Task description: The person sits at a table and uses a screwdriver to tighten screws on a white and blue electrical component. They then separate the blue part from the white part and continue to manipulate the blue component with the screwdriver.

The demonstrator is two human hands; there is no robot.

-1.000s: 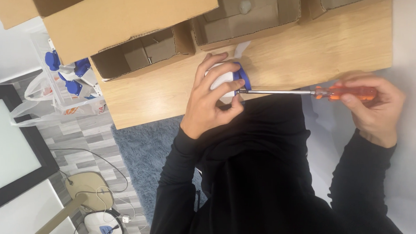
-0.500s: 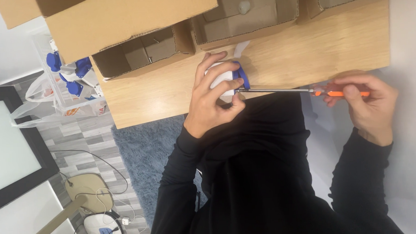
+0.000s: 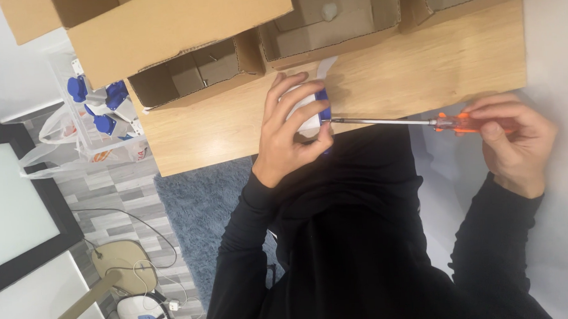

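Note:
My left hand (image 3: 291, 137) grips a white and blue plastic plug part (image 3: 309, 110) at the front edge of the wooden table (image 3: 419, 67). My right hand (image 3: 516, 142) holds a screwdriver (image 3: 415, 121) with an orange handle by that handle. Its long metal shaft runs level to the left, and the tip meets the blue side of the part. My fingers hide most of the part.
Open cardboard boxes (image 3: 193, 71) stand along the back of the table, one (image 3: 329, 19) with a small grey thing inside. A clear bin of blue and white plugs (image 3: 99, 106) sits left of the table. A blue rug (image 3: 204, 206) and cabled devices (image 3: 121, 262) lie on the floor.
The screwdriver's handle has shifted a little in my right hand, with the fingers regripping it. My left hand keeps the part in the same place.

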